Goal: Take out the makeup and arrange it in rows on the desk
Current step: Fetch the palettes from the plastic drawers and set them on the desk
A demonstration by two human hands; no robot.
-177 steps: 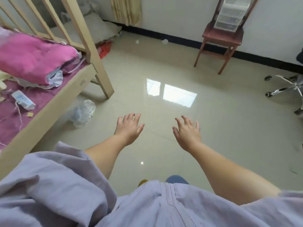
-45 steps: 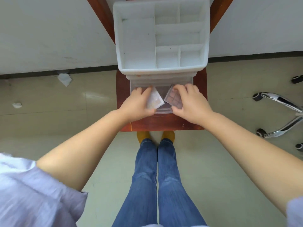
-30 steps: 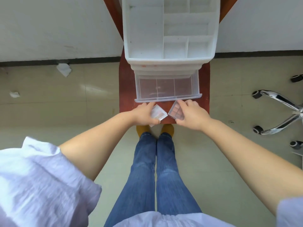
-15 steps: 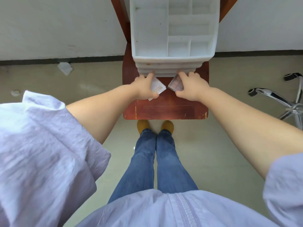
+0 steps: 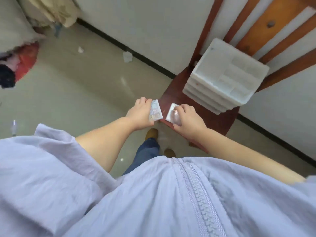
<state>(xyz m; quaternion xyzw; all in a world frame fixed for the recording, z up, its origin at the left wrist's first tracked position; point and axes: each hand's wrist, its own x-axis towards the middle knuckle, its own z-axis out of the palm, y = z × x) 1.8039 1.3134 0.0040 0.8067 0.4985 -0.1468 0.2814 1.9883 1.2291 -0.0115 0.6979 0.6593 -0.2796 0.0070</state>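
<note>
Already carried: a palette in each hand, both lifted clear of the drawer unit (image 5: 224, 77) on the chair (image 5: 220, 120).
Left hand (image 5: 140, 114): closed on a pale palette (image 5: 156, 112), thumb on its near edge, long axis running near to far.
Right hand (image 5: 187, 119): fingers curled over a clear palette (image 5: 173, 113), mostly covering it.
Key relation: the two palettes were side by side, just apart, over the chair's near-left corner; neither hand was nearer.
Desk: not in view, so which way it lay could not be told.
Arms: both half extended, elbows bent, wrists level.
Next, judged: carry both to the desk.
</note>
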